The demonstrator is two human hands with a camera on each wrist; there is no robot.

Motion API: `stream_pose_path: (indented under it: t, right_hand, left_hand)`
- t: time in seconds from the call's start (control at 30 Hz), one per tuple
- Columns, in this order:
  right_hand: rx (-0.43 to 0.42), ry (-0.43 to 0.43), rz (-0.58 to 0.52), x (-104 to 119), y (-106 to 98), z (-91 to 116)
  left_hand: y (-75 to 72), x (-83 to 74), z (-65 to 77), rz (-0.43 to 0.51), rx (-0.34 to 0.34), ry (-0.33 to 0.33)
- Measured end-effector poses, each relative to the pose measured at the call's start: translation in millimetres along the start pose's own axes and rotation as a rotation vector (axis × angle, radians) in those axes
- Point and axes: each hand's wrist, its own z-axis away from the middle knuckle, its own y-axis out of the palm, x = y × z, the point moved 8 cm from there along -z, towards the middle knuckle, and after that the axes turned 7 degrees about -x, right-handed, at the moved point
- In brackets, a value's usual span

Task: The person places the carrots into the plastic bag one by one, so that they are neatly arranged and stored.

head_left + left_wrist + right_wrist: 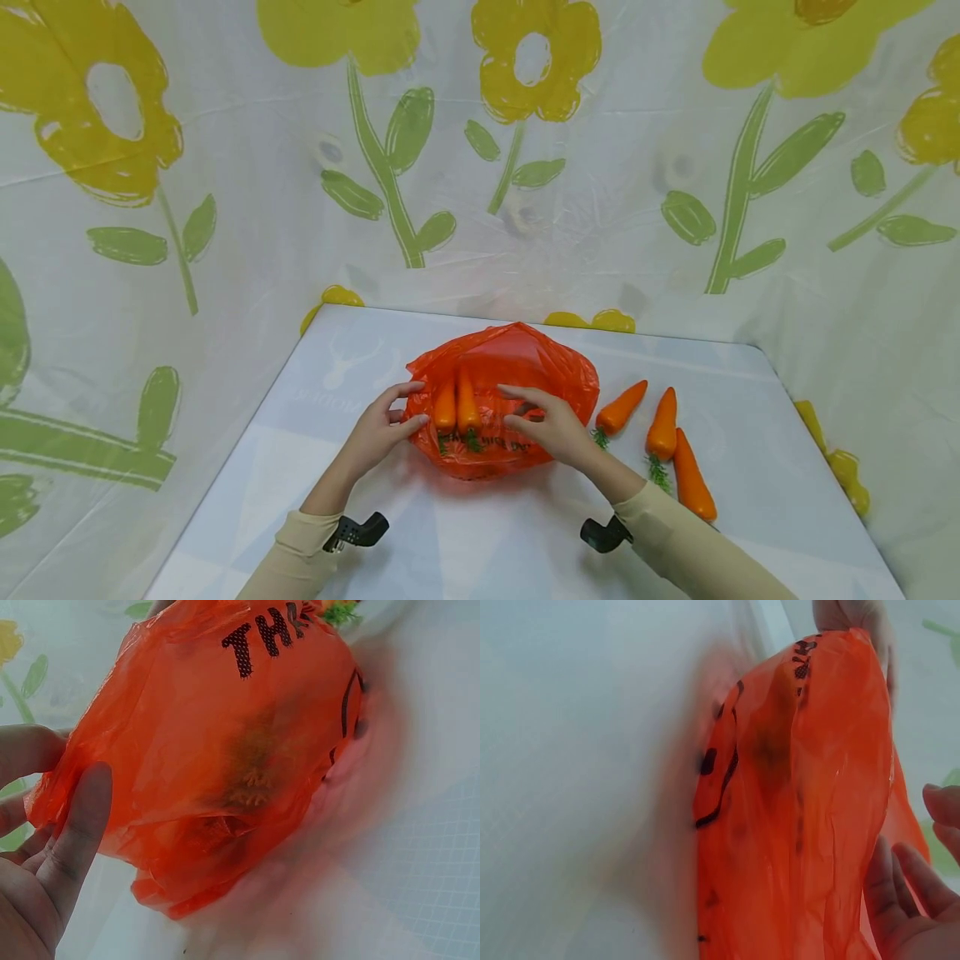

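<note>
A red plastic bag (517, 350) with dark printed letters lies on the table, its mouth spread wide. Two orange toy carrots (446, 407) lie side by side inside its left part, green tops toward the person. My left hand (380, 429) holds the bag's left edge, the thumb (88, 802) on the outer face and the other fingers behind the rim. Over the bag's right half is my right hand (553, 425), its fingers loosely bent and apart, nothing between them. In the right wrist view, fingertips (881, 874) of that hand rest at the bag's edge.
Right of the bag lie three more toy carrots: one near its edge (621, 408), one farther right (662, 425) and one closer to the person (693, 479). The pale table (480, 550) meets a flower-print curtain (600, 225) at the back and sides.
</note>
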Motion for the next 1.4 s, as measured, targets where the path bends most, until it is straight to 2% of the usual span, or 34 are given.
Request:
stream_pose_path:
  t: [0.43, 1.4]
  right_hand:
    - [-0.046, 0.003, 0.028, -2.7, -17.8, 7.3]
    - [-0.098, 0.016, 0.005, -12.8, -48.2, 25.7]
  left_hand:
    - [0.1, 0.9, -0.1, -0.029, -0.005, -0.014]
    - [-0.6, -1.6, -0.4, -0.010, -0.007, 0.002]
